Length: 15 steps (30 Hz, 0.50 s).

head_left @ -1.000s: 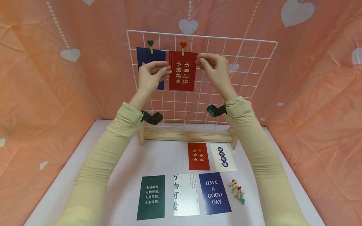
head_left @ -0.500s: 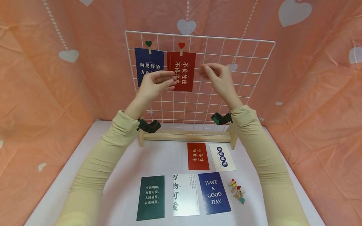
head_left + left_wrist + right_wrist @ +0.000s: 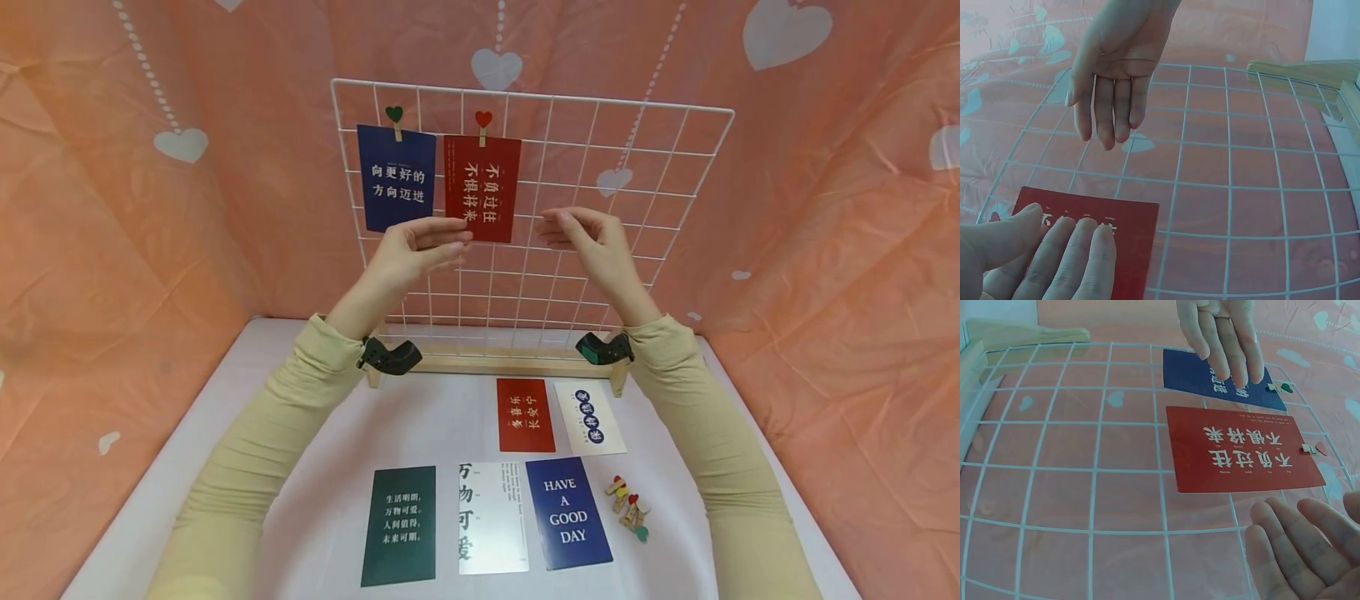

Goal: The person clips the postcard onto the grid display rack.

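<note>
On the white wire grid (image 3: 600, 167) hang a blue card (image 3: 397, 171) and, to its right, a red card (image 3: 482, 187). A clothespin with a green heart (image 3: 394, 114) grips the blue card's top edge, and one with a red heart (image 3: 483, 119) grips the red card's. My left hand (image 3: 420, 250), fingers extended, overlaps the lower left of the red card in the head view. To the right of that card my right hand (image 3: 592, 237) stays apart from it, fingers relaxed. Neither hand holds anything; the right wrist view shows both cards (image 3: 1244, 450) hanging free.
On the table lie a red card (image 3: 526, 415), a white card (image 3: 590, 417), a green card (image 3: 399, 525), a white card with large characters (image 3: 495, 517) and a blue card (image 3: 570, 512). Several heart clothespins (image 3: 628, 507) are heaped at right. A wooden base (image 3: 495, 365) supports the grid.
Both hands have moved down, and the right one also outward, away from the hung red card. The right hand has let go of its edge. More of the hung blue card now shows.
</note>
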Each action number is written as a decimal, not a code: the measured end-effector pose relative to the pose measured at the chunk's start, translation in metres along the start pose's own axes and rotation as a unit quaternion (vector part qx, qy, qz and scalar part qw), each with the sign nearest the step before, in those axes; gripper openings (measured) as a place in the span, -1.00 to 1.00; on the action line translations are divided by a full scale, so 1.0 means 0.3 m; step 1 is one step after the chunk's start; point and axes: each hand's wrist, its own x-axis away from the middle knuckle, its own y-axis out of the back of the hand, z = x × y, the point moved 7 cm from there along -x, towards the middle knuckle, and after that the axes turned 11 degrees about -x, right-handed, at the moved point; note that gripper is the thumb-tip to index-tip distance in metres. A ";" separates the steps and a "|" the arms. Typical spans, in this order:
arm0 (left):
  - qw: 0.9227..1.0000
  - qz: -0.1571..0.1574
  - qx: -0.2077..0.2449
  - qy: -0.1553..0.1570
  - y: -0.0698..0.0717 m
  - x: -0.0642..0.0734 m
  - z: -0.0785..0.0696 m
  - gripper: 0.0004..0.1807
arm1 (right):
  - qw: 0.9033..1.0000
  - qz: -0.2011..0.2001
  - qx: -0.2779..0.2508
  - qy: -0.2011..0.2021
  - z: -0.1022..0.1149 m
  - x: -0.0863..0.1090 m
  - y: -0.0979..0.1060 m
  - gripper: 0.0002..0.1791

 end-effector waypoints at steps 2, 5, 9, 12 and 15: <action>1.000 0.005 0.007 0.007 -0.003 0.007 0.018 -0.54 | 1.000 0.004 -0.008 -0.002 -0.009 0.016 0.000 -0.66; 1.000 0.019 0.007 0.007 -0.011 0.018 0.046 -0.53 | 1.000 0.008 -0.012 -0.001 -0.018 0.038 0.003 -0.65; 0.999 0.033 0.008 0.013 -0.021 0.030 0.090 -0.52 | 1.000 0.009 -0.012 -0.003 -0.026 0.067 0.013 -0.62; 0.999 0.038 0.008 0.022 -0.030 0.036 0.125 -0.53 | 1.000 0.010 -0.011 -0.009 -0.035 0.089 0.023 -0.61; 0.998 0.046 0.016 0.030 -0.044 0.039 0.154 -0.52 | 1.000 0.009 -0.009 -0.015 -0.046 0.112 0.034 -0.61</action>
